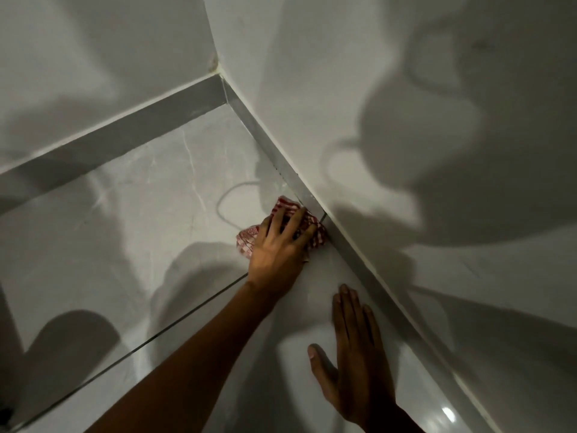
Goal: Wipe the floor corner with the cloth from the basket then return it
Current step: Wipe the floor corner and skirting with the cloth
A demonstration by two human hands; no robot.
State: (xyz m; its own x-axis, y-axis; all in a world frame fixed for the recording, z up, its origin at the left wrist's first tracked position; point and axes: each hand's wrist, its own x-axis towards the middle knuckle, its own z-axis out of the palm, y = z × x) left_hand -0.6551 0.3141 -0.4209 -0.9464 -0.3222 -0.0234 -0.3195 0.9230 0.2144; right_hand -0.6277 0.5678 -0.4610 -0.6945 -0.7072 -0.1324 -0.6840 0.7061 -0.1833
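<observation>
A red-and-white checked cloth (pixel 284 205) lies bunched on the glossy grey floor tile, against the skirting of the right wall. My left hand (pixel 276 248) presses down on it, fingers spread over the fabric, arm reaching in from the lower left. My right hand (pixel 352 351) rests flat on the floor closer to me, palm down, fingers together, holding nothing. The floor corner (pixel 226 103) where the two walls meet lies farther away, beyond the cloth. No basket is in view.
Grey skirting (pixel 131 139) runs along the foot of both white walls. A dark grout line (pixel 175 328) crosses the tiles under my left forearm. Strong shadows of my head and arms fall on the walls and floor. A dark object (pixel 4 414) shows at the bottom left edge.
</observation>
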